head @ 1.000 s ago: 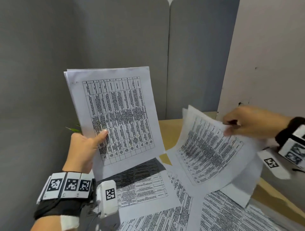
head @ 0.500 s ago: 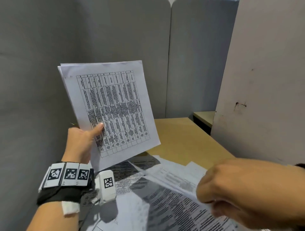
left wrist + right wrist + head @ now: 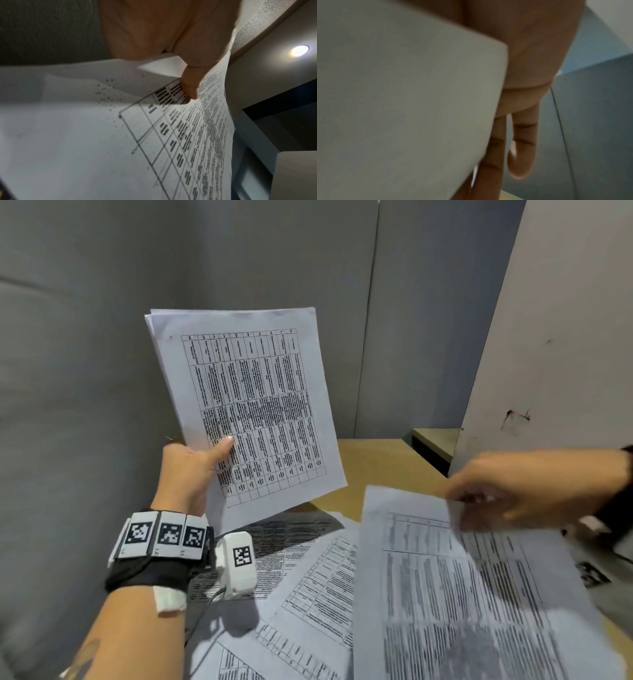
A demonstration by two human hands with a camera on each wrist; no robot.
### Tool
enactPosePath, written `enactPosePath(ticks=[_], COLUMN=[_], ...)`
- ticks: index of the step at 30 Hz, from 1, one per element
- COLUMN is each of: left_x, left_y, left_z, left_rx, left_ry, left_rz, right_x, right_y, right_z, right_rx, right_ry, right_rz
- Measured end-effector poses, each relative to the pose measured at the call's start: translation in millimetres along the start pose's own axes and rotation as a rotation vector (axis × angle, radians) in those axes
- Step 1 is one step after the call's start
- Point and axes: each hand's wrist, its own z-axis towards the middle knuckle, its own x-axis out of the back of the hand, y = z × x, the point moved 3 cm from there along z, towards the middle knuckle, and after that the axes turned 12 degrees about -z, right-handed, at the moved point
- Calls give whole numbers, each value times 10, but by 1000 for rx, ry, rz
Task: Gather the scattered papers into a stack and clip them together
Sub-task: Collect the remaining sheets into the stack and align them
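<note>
While both hands are raised over the desk (image 3: 373, 463), each has paper in it.
Left hand (image 3: 191, 470): grips a stack (image 3: 246, 405) near its lower left edge, thumb (image 3: 190, 86) pressed on the printed table, fingers behind; the stack stands nearly upright, clear of the desk.
Right hand (image 3: 524, 491): pinches the top edge of one sheet (image 3: 462, 594), which slopes toward the camera and is blurred; in the right wrist view the fingers (image 3: 522, 148) reach past its pale back (image 3: 402, 94).
Loose papers (image 3: 318, 577): scattered and overlapping on the desk, below both hands.
Backdrop: grey panels (image 3: 274, 258) behind, a pale board (image 3: 565, 337) at right.
</note>
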Motion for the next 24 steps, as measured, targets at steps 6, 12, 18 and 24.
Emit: enactPosePath(ticks=[6, 12, 18, 24], left_x=[88, 82, 35, 6], left_y=[-73, -105, -129, -108], left_z=[106, 109, 97, 53], left_rx=[31, 67, 54, 40], left_ry=[-32, -23, -30, -10], left_rz=[-43, -25, -44, -19], right_x=[-224, -652, -708, -719], right_y=[-143, -438, -510, -457], right_z=[932, 1788, 1919, 1967], right_rx=[-27, 117, 124, 119], right_ry=[-40, -42, -103, -108], right_rz=[-320, -383, -61, 143])
